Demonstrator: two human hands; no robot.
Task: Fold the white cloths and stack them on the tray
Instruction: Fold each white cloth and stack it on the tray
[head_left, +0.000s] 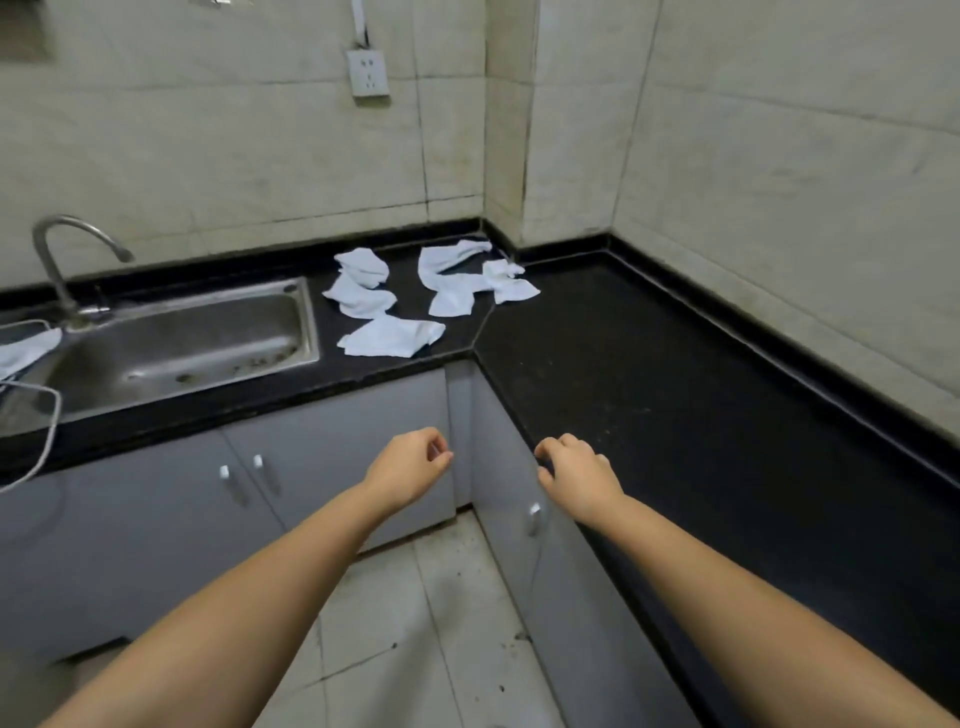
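The white cloths (415, 291) lie crumpled and unfolded on the black tabletop (649, 364), in the corner just to the right of the sink (176, 343). One sits nearest the tabletop's front edge, two more lie bunched behind it, and a further cluster lies farther right of the sink, against the back wall. Another piece of white cloth (26, 351) shows at the sink's left side, beside what may be a tray rim (31, 415); it is cut off by the frame, so I cannot tell for sure.

Both hands hang in the air in front of the cabinets, well short of the cloths. The left hand (410, 467) has its fingers loosely curled and holds nothing; the right hand (576, 470) is the same, hovering near the tabletop's front edge, well to the right of the sink.

Nothing is folded yet, so the risks lie ahead. The cloths overlap, so lifting one could drag a neighbour along, possibly into the sink, whose basin looks dirty. The cloth nearest the edge could slip to the floor if tugged forward. The tabletop looks speckled with grime, so smoothing a cloth flat there may soil it. Soft cloth folded carelessly would make a leaning stack.
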